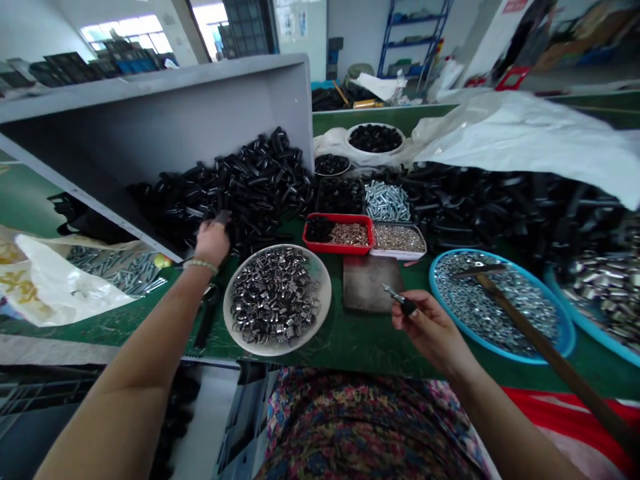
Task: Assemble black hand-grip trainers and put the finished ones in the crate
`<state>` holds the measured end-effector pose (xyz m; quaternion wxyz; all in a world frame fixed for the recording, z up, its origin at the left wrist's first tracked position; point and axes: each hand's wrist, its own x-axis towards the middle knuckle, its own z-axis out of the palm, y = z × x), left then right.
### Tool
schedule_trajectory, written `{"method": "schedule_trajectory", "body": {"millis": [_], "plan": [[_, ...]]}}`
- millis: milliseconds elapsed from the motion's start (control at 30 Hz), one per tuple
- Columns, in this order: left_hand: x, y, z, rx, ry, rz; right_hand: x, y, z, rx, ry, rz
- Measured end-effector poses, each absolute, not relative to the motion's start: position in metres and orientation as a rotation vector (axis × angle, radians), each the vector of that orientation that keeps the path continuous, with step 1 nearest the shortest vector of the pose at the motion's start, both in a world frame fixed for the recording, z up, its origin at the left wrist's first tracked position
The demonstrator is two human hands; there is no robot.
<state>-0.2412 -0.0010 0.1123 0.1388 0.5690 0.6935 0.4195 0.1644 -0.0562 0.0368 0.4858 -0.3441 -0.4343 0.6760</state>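
Note:
My left hand reaches into a heap of black plastic fittings and pinches one black piece at its fingertips. My right hand is raised above the green table, holding a small part with a black body and a thin metal tip. Nearest to it are a worn metal block and a blue tray of steel nuts. A wooden-handled hammer lies across that tray. A white plate of metal rings sits between my hands.
A grey bin leans over the heap at left. Black pliers lie beside my left forearm. Behind sit a red tray of small metal parts, trays of screws, white bowls and a plastic sheet. Another blue tray stands at right.

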Motion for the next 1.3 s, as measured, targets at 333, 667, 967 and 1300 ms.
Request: {"method": "schedule_trajectory", "body": {"millis": [333,667,967,1300], "plan": [[-0.268,0.012,0.110,1.331,2.186,1.488,0.161,-0.064,0.051,-0.966,-1.720,1.172],[-0.035,-0.061,0.077,0.690,0.997,1.017,0.158,-0.073,0.058,-0.888,-2.385,0.411],[-0.028,-0.057,0.076,0.970,0.993,0.742,0.182,-0.075,0.064,-0.826,-2.309,0.897],[-0.015,-0.072,0.075,1.225,0.921,0.829,0.178,-0.065,0.053,-0.576,-1.277,2.011]]}}
